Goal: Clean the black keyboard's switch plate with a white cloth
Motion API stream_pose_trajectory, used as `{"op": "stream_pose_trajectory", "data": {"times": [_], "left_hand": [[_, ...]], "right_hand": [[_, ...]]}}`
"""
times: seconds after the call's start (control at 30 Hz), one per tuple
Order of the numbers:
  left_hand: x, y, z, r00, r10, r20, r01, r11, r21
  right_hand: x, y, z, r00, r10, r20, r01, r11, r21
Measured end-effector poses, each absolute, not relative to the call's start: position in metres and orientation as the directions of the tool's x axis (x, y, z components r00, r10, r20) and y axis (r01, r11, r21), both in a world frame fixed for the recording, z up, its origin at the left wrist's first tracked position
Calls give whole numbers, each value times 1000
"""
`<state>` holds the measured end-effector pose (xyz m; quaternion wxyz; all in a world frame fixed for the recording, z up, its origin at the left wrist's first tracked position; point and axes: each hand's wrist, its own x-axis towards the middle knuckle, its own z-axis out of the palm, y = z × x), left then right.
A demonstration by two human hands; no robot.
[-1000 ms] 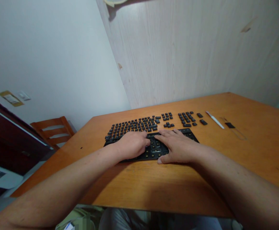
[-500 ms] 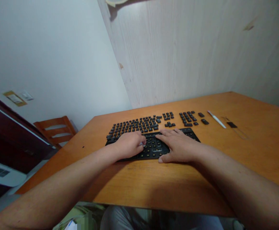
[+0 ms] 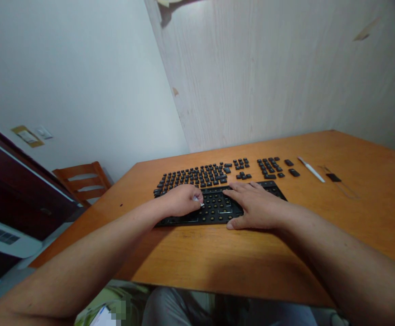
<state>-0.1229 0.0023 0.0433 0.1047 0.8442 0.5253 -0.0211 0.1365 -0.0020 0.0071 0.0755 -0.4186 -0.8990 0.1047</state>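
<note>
**Two bare hands on a black keyboard base**

At left, a smooth dark red panel [image 3: 14, 181] above a white unit [image 3: 22, 244] with a slotted grille. Next, a slatted chair [image 3: 86, 186] of reddish-brown wood, close to the left edge of a glossy orange-brown wooden table [image 3: 184, 253]. On the table's left part, a tiny dark speck [image 3: 121, 205].

Toward the middle, along the far side, a large block of loose black keycaps [image 3: 192, 176], small, squarish and hard-edged, in slanting rows. On the near side of this block, the keyboard base [image 3: 214, 208], long, flat, rectangular, of black plastic, with the left hand [image 3: 182, 199] over its left part: fingers curled in and pinching a small white scrap [image 3: 196, 198], soft-looking, of unclear material. In the open face of the base, regular rows of round sockets with a pale yellowish centre in each, plus thin shiny rectangular outlines.

Across the right part of the base, the right hand [image 3: 255, 206], palm down, fingers extended and slightly spread, thumb apart at the near edge.

Farther right, on the far side, a number-pad group [image 3: 268, 167], then a slim white stick [image 3: 311, 170], tapered, and a small black block [image 3: 334, 177] with thin wire loops.
</note>
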Motion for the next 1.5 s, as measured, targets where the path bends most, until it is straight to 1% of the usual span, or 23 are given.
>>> {"op": "stream_pose_trajectory", "data": {"times": [0.07, 0.13, 0.23, 0.33, 0.4, 0.43, 0.53, 0.63, 0.73, 0.8, 0.97, 1.3, 1.4, 1.5], "left_hand": [[-122, -1, 45, 472, 874, -113, 881, -465, 84], [-121, -4, 47, 510, 855, -89, 858, -513, -11], [-119, -11, 50, 562, 823, -80, 810, -568, -147], [-118, -15, 53, 588, 805, -78, 779, -590, -213], [-119, -16, 53, 582, 810, -79, 788, -585, -192], [-120, -15, 52, 571, 817, -78, 802, -576, -160], [-126, -9, 47, 532, 843, -76, 846, -534, 1], [-132, -2, 42, 494, 864, -103, 865, -475, 162], [-137, 2, 39, 470, 873, -134, 871, -433, 232], [-138, 0, 40, 480, 869, -123, 868, -449, 213], [-138, -8, 45, 510, 856, -90, 860, -507, 53], [-140, -20, 49, 576, 815, -59, 797, -577, -180], [-140, -20, 48, 564, 824, -58, 808, -565, -165], [-143, -15, 44, 513, 856, -58, 854, -516, -60]], "right_hand": [[137, -2, 6, -637, 769, 52, 737, 627, -252], [136, -2, 6, -637, 770, 47, 740, 627, -242], [136, -2, 6, -636, 771, 37, 745, 626, -229], [136, -2, 8, -637, 770, 32, 745, 625, -232], [136, -2, 8, -640, 768, 32, 742, 628, -236], [137, -2, 8, -641, 767, 35, 740, 629, -237], [137, -1, 7, -644, 764, 46, 735, 634, -242], [137, 0, 5, -645, 763, 49, 735, 636, -236], [137, 0, 5, -645, 762, 44, 737, 637, -227], [137, 0, 5, -644, 764, 39, 739, 635, -226], [137, -1, 5, -648, 761, 34, 736, 637, -228], [138, 2, 2, -654, 755, 43, 734, 647, -203], [137, 1, 3, -655, 755, 38, 734, 648, -203], [138, 1, 3, -659, 751, 33, 729, 649, -218]]}}
